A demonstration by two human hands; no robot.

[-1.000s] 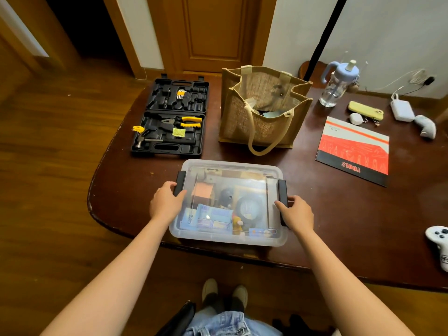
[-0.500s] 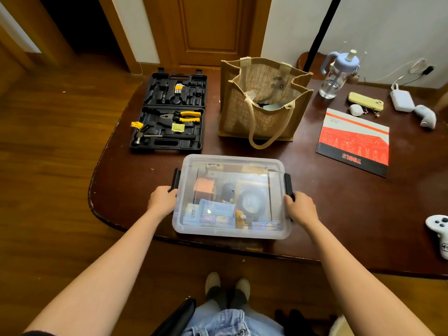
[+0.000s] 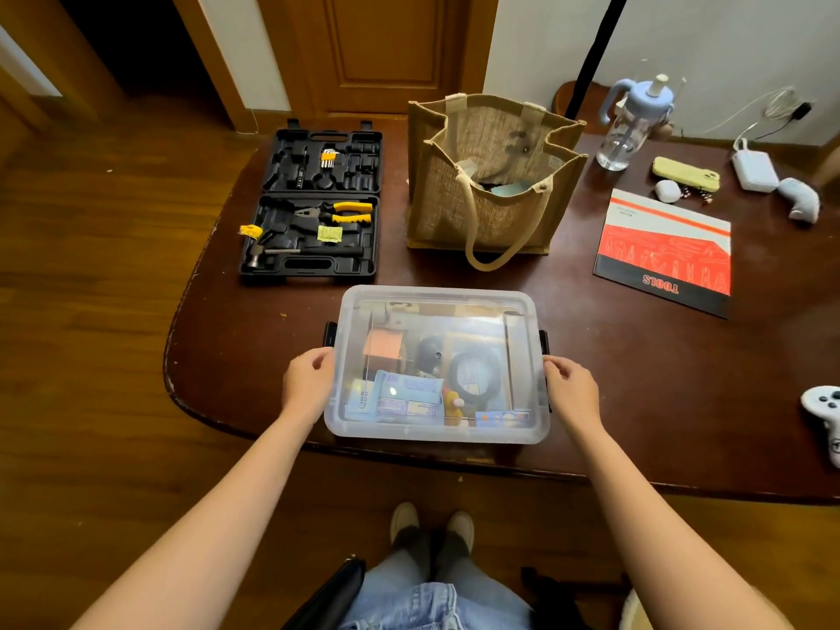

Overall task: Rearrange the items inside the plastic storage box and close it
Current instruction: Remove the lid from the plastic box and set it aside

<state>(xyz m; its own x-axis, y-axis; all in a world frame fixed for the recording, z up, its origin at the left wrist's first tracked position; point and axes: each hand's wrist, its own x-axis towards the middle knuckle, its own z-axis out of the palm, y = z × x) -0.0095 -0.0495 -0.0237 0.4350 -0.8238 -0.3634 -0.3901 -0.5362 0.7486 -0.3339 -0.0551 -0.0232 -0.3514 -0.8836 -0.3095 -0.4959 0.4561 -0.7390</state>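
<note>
The clear plastic storage box (image 3: 436,298) stands at the table's near edge with its lid on. Through the lid I see a pink block (image 3: 384,347), a blue packet (image 3: 404,397), a dark ball (image 3: 429,352) and a black ring-shaped item (image 3: 475,375). Black latches (image 3: 329,334) sit on both short sides. My left hand (image 3: 309,379) grips the box's left side, thumb at the lid's edge. Just below the right latch, my right hand (image 3: 570,393) grips the right side.
Behind the box lie an open black tool case (image 3: 318,202) and an upright jute bag (image 3: 491,175). To the right are a red booklet (image 3: 666,252), a bottle (image 3: 632,125), a yellow phone (image 3: 686,175) and a white game controller (image 3: 825,416). The table's rounded edge (image 3: 182,393) drops to wooden floor.
Both hands slid off the tops of the black latches and now hold the box's sides nearer to me. The lid stays on.
</note>
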